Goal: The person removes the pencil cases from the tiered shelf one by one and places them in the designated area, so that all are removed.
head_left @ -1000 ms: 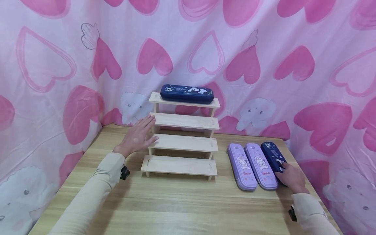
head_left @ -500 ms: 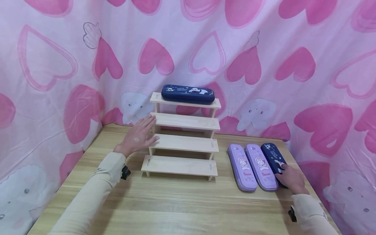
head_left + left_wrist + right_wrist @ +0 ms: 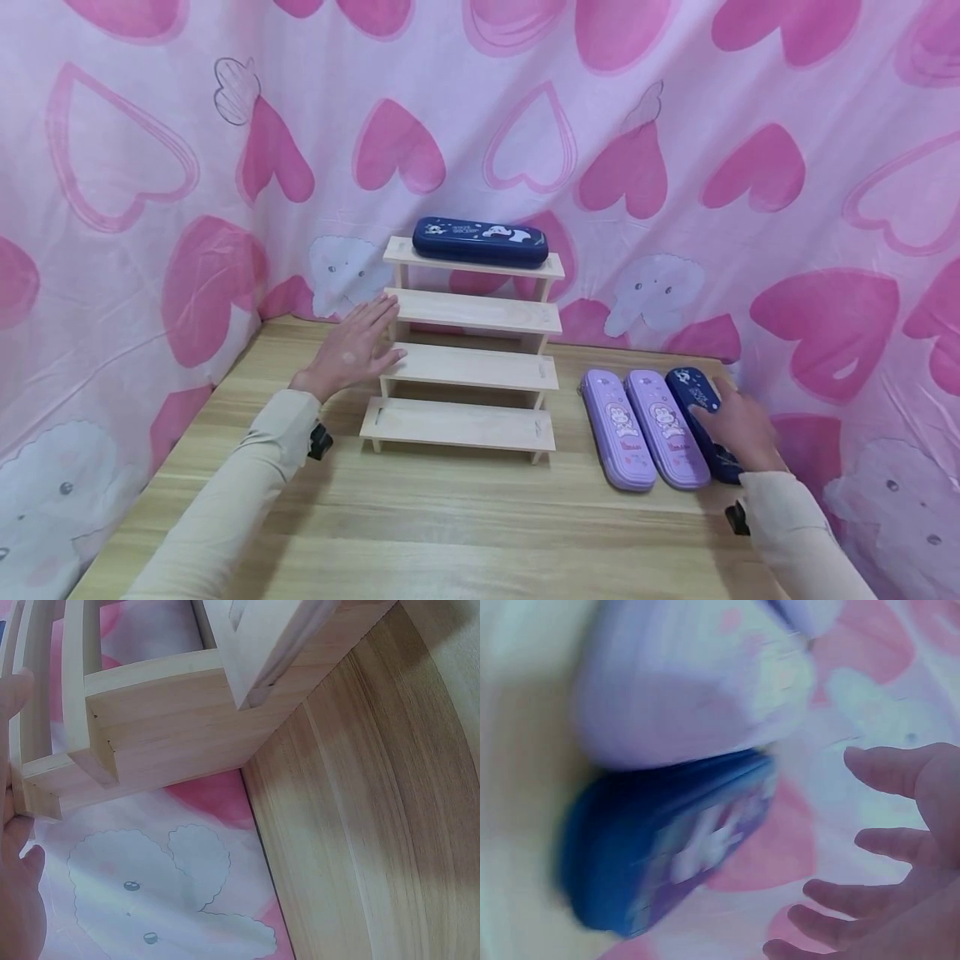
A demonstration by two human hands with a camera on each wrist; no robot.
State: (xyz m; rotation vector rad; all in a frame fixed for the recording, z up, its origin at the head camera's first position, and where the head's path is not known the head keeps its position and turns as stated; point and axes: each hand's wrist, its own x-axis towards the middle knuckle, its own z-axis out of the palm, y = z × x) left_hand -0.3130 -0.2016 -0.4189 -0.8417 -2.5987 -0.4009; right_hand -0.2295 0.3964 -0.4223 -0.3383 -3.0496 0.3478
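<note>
My left hand [image 3: 351, 346] lies along the left side of a pale wooden four-step stand [image 3: 474, 367], fingertips touching its steps. A dark blue pencil case [image 3: 480, 242] with a panda print rests lengthwise on the stand's top step. On the right of the table lies another dark blue pencil case [image 3: 692, 396], partly hidden by my right hand [image 3: 738, 421]. That hand hovers over it with spread fingers, and in the right wrist view the fingers are apart from the case [image 3: 667, 840]. Two purple pencil cases [image 3: 618, 429] lie side by side just left of it.
The wood-grain table [image 3: 450, 517] extends in front of the stand. A pink heart-patterned curtain [image 3: 480, 133] hangs close behind the table and along both sides.
My right hand has let go of the dark blue case on the table and risen up and away from it. The left hand keeps its place at the stand.
</note>
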